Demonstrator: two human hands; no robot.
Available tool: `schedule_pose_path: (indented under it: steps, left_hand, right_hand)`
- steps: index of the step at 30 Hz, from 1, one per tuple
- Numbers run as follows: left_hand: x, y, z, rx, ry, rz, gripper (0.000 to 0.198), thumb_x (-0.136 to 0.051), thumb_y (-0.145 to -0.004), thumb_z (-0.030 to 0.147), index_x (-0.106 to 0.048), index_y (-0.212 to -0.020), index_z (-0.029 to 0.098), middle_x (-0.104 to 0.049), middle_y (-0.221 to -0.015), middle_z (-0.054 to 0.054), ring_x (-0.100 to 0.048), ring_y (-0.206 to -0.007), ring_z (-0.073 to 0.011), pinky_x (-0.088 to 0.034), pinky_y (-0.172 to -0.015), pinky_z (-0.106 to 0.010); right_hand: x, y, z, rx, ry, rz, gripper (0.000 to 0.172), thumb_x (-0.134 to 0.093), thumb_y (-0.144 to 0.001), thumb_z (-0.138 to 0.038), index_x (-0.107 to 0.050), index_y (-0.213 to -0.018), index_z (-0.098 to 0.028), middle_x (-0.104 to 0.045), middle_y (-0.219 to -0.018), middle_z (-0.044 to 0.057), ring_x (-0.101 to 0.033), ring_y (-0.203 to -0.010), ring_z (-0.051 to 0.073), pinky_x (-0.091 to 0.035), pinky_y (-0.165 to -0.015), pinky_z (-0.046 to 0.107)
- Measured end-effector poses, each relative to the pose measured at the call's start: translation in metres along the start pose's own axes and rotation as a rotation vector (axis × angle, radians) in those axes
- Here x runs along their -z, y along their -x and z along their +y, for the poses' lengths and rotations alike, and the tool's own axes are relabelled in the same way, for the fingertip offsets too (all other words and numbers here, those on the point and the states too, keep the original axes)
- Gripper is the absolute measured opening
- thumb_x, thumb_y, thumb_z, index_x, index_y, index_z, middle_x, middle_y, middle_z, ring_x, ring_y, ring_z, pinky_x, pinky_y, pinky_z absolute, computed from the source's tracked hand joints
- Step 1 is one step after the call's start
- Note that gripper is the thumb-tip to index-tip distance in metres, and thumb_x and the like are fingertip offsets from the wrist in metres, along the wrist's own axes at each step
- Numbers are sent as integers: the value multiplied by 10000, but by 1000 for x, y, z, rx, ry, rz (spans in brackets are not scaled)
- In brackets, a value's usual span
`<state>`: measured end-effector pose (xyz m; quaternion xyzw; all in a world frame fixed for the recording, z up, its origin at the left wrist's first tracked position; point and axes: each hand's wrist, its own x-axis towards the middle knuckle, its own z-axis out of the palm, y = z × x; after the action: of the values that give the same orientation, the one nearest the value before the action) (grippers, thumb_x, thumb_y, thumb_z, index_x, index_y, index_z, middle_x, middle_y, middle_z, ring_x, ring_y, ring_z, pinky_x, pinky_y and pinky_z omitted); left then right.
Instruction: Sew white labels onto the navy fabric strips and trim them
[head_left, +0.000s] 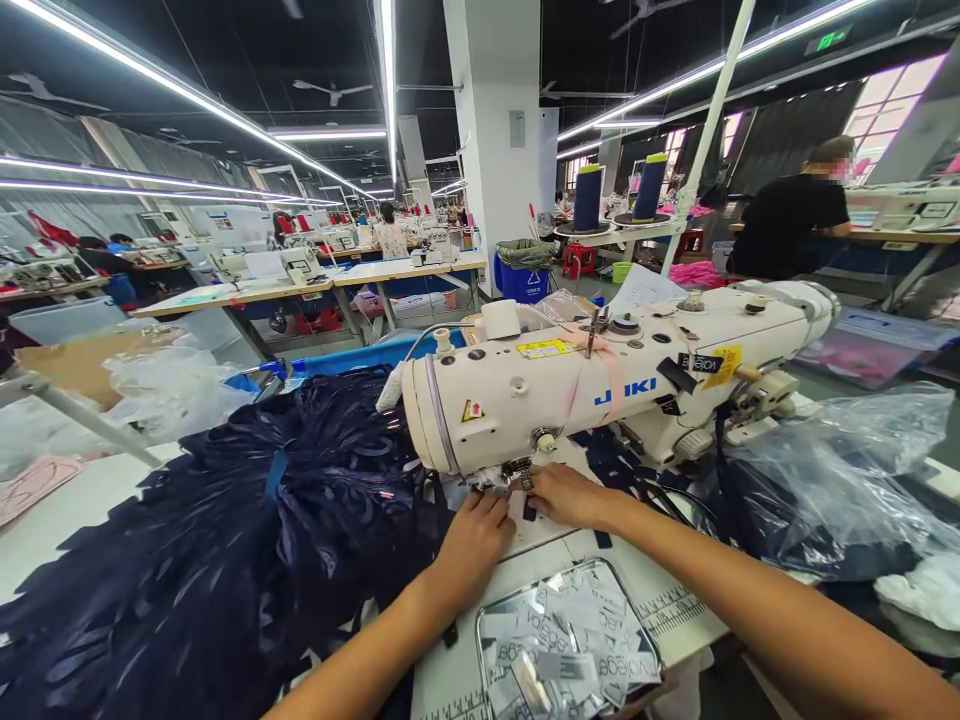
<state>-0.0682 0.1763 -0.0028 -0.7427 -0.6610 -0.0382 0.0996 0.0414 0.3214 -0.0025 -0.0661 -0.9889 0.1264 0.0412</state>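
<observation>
A cream Juki sewing machine (600, 385) lies across the white table (90, 490). My left hand (474, 535) rests knuckles up just left of the needle area (517, 475), fingers curled down on a small dark piece I cannot make out. My right hand (564, 495) sits right of the needle, fingers pressed together on a small navy fabric strip (529, 508). A big heap of navy fabric pieces (247, 540) spreads to the left of my left hand. A metal tray (501, 612) of several white printed labels (570, 640) stands in front of my arms.
A clear plastic bag with dark fabric (817, 480) lies at the right. Two blue thread cones (619, 190) stand on a rack behind the machine. Other people work at sewing tables (390, 270) further back; one person in black (791, 215) sits at the right. A blue bin (523, 272) stands by a pillar.
</observation>
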Motion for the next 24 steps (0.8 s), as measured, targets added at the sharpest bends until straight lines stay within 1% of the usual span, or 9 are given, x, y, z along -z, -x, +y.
schedule_pose_path:
  steps: [3, 6, 8, 11, 14, 17, 21, 24]
  left_hand:
    - [-2, 15, -3, 1, 18, 7, 183, -436, -764, -4, -532, -750, 151, -595, -819, -49, -533, -769, -188, -427, -732, -332]
    - [-3, 35, -1, 23, 108, 97, 201, -422, -740, 5, -533, -827, 149, -605, -856, -60, -548, -828, -200, -436, -786, -354]
    - [-3, 45, 1, 47, 167, 165, 242, -410, -744, 27, -532, -918, 142, -610, -874, -73, -551, -881, -214, -444, -801, -363]
    - [-5, 50, 3, 61, 221, 207, 282, -398, -757, 48, -533, -990, 133, -619, -899, -83, -550, -917, -220, -450, -820, -371]
    - [-6, 52, 4, 57, 224, 162, 289, -430, -712, 31, -561, -949, 132, -619, -951, -84, -541, -941, -219, -446, -848, -367]
    - [-6, 54, 5, 61, 184, 105, 303, -456, -675, 15, -571, -930, 130, -614, -993, -84, -529, -967, -220, -440, -869, -358]
    - [-11, 59, 6, 36, 88, 71, 293, -451, -737, 27, -564, -992, 118, -609, -1026, -99, -530, -972, -221, -436, -861, -360]
    - [-16, 60, 6, 18, 11, 80, 245, -460, -782, 52, -569, -993, 110, -600, -1063, -114, -531, -978, -221, -420, -861, -354]
  right_hand:
    - [-3, -2, -7, -115, 89, 75, 154, -508, -820, -130, -607, -935, -157, -602, -947, 85, -576, -841, 210, -404, -705, 282]
    - [-11, 2, -18, -263, 128, 160, 142, -505, -842, -227, -587, -915, -137, -608, -866, 99, -575, -831, 240, -401, -741, 331]
    - [-18, 5, -25, -284, 148, 182, 149, -516, -833, -251, -584, -886, -130, -608, -816, 96, -574, -809, 248, -396, -757, 355]
    - [-28, 9, -29, -174, 200, 224, 84, -517, -807, -163, -580, -852, -132, -595, -808, 89, -555, -812, 236, -390, -757, 343]
    - [-33, 8, -27, -7, 220, 271, 113, -486, -791, -77, -567, -830, -145, -576, -824, 76, -535, -795, 207, -393, -736, 315]
    - [-38, 2, -25, 112, 197, 291, 105, -501, -782, -63, -552, -800, -152, -562, -823, 63, -524, -746, 190, -406, -707, 309]
    - [-47, -5, -25, 127, 175, 368, 67, -532, -792, -95, -534, -785, -163, -553, -810, 63, -520, -752, 205, -424, -669, 313]
    - [-52, -8, -28, 148, 206, 392, 106, -477, -815, -73, -531, -789, -160, -550, -826, 79, -514, -769, 216, -426, -659, 320]
